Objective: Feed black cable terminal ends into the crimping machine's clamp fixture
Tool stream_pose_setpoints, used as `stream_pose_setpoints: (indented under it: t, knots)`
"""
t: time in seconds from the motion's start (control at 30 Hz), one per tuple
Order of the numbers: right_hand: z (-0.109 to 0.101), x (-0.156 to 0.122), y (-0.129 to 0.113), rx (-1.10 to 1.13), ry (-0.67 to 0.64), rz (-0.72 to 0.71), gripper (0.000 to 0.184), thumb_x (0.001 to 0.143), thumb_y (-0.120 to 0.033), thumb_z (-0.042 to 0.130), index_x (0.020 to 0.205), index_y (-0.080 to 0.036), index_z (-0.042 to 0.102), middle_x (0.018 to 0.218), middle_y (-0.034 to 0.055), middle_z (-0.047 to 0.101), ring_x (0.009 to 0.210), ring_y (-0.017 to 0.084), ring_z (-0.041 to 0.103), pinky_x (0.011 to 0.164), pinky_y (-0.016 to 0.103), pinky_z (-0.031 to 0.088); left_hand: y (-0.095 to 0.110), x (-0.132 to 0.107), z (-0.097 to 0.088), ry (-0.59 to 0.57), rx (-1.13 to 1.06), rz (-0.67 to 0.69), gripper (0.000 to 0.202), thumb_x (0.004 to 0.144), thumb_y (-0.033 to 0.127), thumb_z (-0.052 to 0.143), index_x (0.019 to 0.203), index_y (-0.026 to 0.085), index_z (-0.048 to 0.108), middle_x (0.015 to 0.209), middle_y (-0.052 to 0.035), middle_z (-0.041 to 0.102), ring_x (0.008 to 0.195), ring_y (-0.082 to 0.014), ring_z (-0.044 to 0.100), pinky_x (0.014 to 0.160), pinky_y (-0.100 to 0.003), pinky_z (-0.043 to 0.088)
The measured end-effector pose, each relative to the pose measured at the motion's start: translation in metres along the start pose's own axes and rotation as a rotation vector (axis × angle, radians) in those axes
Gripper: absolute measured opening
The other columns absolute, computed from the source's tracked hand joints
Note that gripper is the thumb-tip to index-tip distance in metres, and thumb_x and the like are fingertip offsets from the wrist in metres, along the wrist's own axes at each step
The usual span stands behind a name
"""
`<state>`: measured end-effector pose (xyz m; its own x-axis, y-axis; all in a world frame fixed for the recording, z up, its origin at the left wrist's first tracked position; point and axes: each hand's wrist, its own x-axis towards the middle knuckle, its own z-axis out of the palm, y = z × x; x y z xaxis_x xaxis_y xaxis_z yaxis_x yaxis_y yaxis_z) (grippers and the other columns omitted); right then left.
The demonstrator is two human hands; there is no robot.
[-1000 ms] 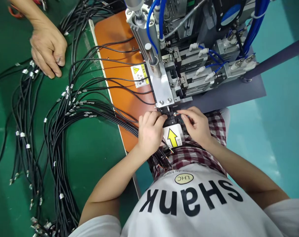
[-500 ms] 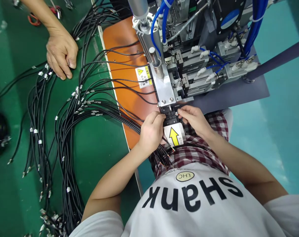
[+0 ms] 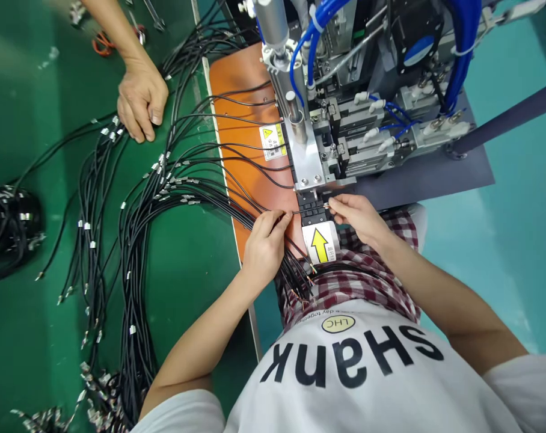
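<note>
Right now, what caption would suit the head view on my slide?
At the machine, the left hand and right hand hold a cable across a black block.

This is a factory workshop, shown by the metal machine (image 3: pixel 308 157) with its thick blue hoses (image 3: pixel 463 36), the warning label (image 3: pixel 273 142) on an orange plate (image 3: pixel 239 69), and the bundles of black cables (image 3: pixel 138 300) strewn across a green worktop (image 3: pixel 192 294).

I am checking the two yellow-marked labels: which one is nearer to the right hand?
The yellow arrow label; the warning-triangle label sits farther away, on the orange plate.
</note>
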<state>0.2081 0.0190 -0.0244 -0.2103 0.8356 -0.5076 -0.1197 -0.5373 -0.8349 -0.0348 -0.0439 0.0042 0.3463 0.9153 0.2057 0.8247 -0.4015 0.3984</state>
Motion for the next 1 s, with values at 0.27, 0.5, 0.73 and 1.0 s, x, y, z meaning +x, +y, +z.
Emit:
stream_pose_setpoints:
  t: [0.27,0.5,0.73,1.0]
  knots:
    - [-0.028,-0.019,0.024,0.091,0.159,0.040,0.044,0.079,-0.062,0.076,0.093,-0.020,0.073,0.081,-0.0002,0.062,0.059,0.008,0.052,0.056,0.024,0.041,-0.002,0.019,-0.002,-0.027,0.059,-0.042,0.041,0.103,0.020,0.040,0.141,0.017,0.056,0.130,-0.0152,0.060,0.123,-0.0264,0.054,0.107,-0.045,0.049]
    - [-0.033,-0.041,0.014,0.071,0.144,-0.033,0.030,0.083,-0.049,0.077,0.092,-0.021,0.072,0.081,-0.0007,0.059,0.062,0.009,0.050,0.056,0.024,0.041,-0.013,0.041,-0.037,-0.114,0.004,0.110,0.034,0.104,0.026,0.041,0.131,0.019,0.061,0.127,-0.0128,0.062,0.117,-0.0241,0.059,0.101,-0.041,0.050]
    - [-0.029,-0.053,0.004,-0.010,0.139,-0.087,0.024,0.088,-0.045,0.073,0.091,-0.021,0.070,0.082,-0.0003,0.059,0.062,0.010,0.049,0.057,0.024,0.041,0.005,0.019,-0.045,-0.463,-0.040,0.545,0.020,0.102,0.020,0.046,0.107,0.018,0.065,0.111,-0.0114,0.068,0.106,-0.0228,0.061,0.092,-0.036,0.051]
    - [0.004,-0.085,-0.017,-0.534,-0.019,-0.425,0.017,0.088,-0.032,0.072,0.104,-0.026,0.073,0.089,0.0025,0.072,0.072,0.016,0.063,0.065,0.031,0.046,0.028,0.027,-0.054,-0.198,-0.060,0.293,0.024,0.105,0.019,0.041,0.125,0.015,0.052,0.106,-0.0107,0.064,0.095,-0.0198,0.066,0.083,-0.032,0.057]
